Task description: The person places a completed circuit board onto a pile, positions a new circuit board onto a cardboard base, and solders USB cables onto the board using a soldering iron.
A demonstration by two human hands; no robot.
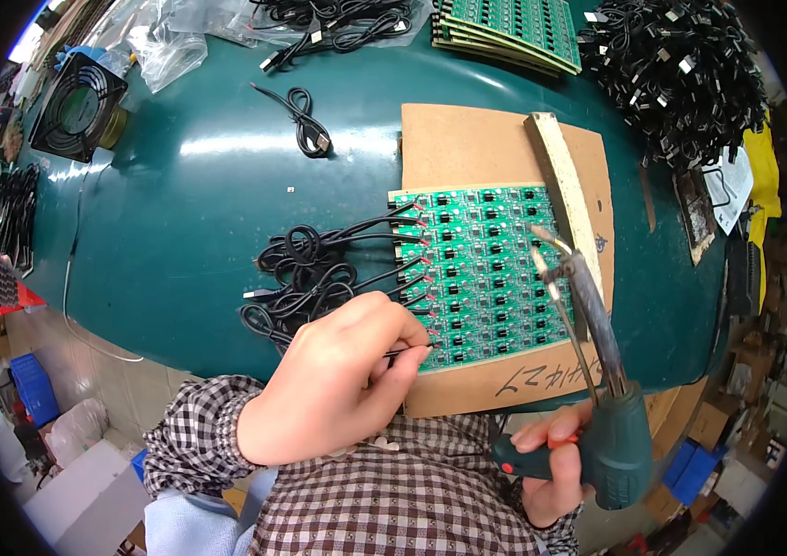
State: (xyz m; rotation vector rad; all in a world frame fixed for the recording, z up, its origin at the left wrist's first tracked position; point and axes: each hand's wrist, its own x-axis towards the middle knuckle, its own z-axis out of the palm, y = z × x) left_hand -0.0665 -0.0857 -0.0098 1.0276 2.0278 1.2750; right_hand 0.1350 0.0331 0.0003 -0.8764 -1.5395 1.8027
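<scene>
My left hand (338, 375) is closed, pinching the end of a black cable (399, 352) at the lower left corner of a green circuit board panel (481, 278). Other black USB cables (319, 269) lie coiled left of the panel, their red wire ends along its left edge. In my right hand (555, 463), fingers wrapped round the handle, is a green soldering gun (621, 445). Its tip and thin feed tube point up over the panel's right part; whether they touch it I cannot tell. Under the panel lies a cardboard sheet (467, 139).
A pale bar (567, 195) lies along the panel's right edge. Stacked green boards (514, 32) and a large heap of black cables (676, 74) stand at the back. One coiled cable (305, 125) lies beyond the panel. A black fan (78, 107) stands far left on the green table (180, 232).
</scene>
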